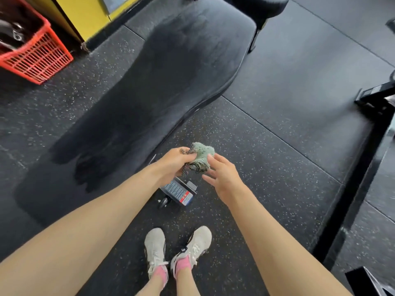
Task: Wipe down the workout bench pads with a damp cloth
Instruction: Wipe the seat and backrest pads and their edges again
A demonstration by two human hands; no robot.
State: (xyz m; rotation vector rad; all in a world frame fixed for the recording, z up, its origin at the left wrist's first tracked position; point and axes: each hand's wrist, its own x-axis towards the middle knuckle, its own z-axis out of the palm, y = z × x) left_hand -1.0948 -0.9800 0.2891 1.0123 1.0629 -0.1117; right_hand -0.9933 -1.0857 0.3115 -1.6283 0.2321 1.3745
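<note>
A long black bench pad (149, 88) runs from the lower left up to the top centre, with wet streaks across its surface. In front of its near end, above the floor, my left hand (174, 164) grips a bunched pale green cloth (202, 154) with a dark mesh edge. My right hand (224, 177) is just to the right of the cloth, fingers spread and loose, its fingertips at the cloth's side.
A red plastic crate (36, 54) holding dark gear stands at the upper left beside a yellow frame (85, 16). The bench's base with a label and wheel (178, 193) sits under my hands. Black machine frame bars (363, 157) stand on the right. My white shoes (177, 251) are on the speckled rubber floor.
</note>
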